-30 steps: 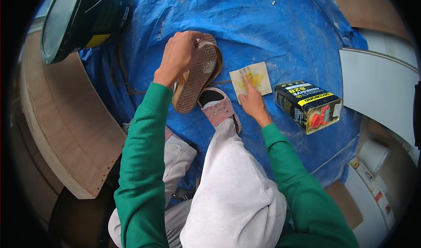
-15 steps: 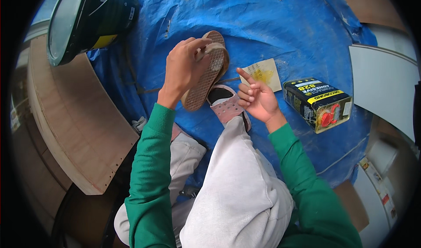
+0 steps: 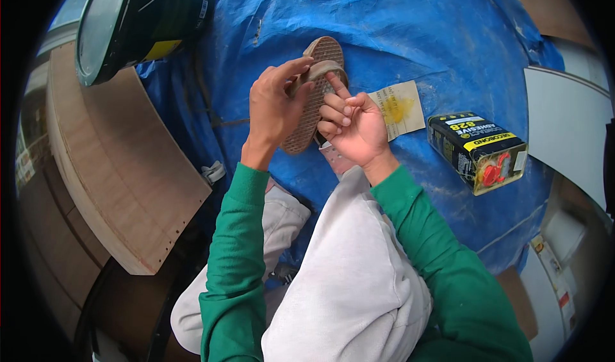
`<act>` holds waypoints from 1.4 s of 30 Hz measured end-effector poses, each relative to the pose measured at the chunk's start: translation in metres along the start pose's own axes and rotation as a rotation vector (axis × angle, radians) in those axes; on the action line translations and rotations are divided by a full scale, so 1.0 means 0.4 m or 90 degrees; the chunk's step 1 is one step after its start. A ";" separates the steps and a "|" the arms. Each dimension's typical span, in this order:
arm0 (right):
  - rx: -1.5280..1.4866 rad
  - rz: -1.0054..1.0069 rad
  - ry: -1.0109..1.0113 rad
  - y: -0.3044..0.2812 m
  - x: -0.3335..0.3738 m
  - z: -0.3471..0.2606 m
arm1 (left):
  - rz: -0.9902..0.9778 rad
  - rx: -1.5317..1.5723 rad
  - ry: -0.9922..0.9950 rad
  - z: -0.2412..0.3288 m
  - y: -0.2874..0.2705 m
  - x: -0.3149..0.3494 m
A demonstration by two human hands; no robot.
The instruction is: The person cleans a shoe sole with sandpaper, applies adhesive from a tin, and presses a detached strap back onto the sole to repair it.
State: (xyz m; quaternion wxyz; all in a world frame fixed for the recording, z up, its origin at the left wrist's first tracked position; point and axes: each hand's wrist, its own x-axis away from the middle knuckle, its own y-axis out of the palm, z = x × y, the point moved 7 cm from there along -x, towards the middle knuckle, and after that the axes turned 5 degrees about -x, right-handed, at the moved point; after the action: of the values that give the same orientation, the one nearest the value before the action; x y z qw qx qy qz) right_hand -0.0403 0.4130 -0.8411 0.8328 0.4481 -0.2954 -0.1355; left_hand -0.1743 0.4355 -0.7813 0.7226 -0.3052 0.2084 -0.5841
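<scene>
A brown sandal [image 3: 300, 128] with a grid-textured surface lies in front of me, a beige band [image 3: 325, 69] crossing its upper part. My left hand [image 3: 274, 102] grips the band's left side between curved fingers and thumb. My right hand [image 3: 355, 122] comes in from the right, palm up. Its index finger stretches to the band and appears to touch it; the other fingers curl in with nothing visible in them. Beside this hand lies a piece of card [image 3: 410, 99] with a yellow smear. Farther right a black and yellow adhesive tin [image 3: 474, 150] lies on its side.
A blue tarp [image 3: 378, 29] covers the ground. At the far left stands a dark green bucket [image 3: 170, 29], near a curved wooden panel [image 3: 122, 163]. A white panel [image 3: 564, 125] is at the right. My foot in a pink perforated clog [image 3: 336, 161] is just below the sandal.
My right hand has moved left and up, bringing its index finger to the band. The sandal has shifted slightly in the view, and the right hand now covers more of the clog.
</scene>
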 end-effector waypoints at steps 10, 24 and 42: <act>-0.014 -0.009 0.018 0.024 -0.007 0.029 | 0.039 0.067 0.002 -0.014 -0.003 0.000; 0.035 0.026 0.003 0.008 0.074 0.013 | -0.030 0.073 -0.020 -0.030 0.017 -0.003; 2.608 0.091 0.306 0.065 -0.073 -0.162 | -0.004 -0.046 0.097 -0.029 0.053 -0.084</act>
State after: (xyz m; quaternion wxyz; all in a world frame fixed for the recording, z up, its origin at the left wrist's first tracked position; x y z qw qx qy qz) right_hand -0.0245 0.4853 -0.8578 0.7514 -0.5213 -0.0929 -0.3936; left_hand -0.1746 0.4686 -0.8059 0.6915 -0.2865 0.2825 -0.5999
